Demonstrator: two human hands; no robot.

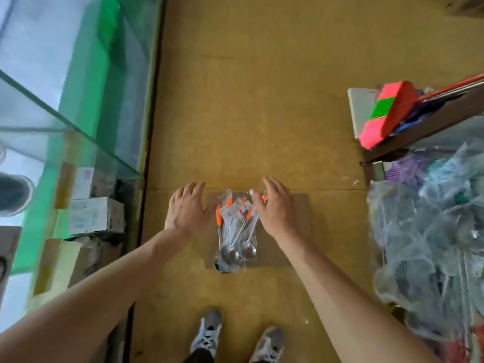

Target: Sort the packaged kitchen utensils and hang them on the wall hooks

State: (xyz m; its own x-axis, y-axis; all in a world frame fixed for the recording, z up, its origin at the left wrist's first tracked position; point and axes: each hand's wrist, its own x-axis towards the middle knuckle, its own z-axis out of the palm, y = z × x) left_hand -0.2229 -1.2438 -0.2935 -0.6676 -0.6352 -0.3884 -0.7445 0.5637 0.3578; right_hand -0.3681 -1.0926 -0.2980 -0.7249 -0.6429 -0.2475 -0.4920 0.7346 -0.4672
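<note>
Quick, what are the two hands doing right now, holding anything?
Left hand: open, holding nothing, beside the packaged ladles.
Right hand: open, over their right side.

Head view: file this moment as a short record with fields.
utensils: packaged ladles, orange handles, clear wrap, bunched together
support: cardboard sheet on the floor
left hand: open, at the bundle's left edge
right hand: open, over the handle ends; contact unclear
right side: pile of wrapped goods, broom
left side: glass case
</note>
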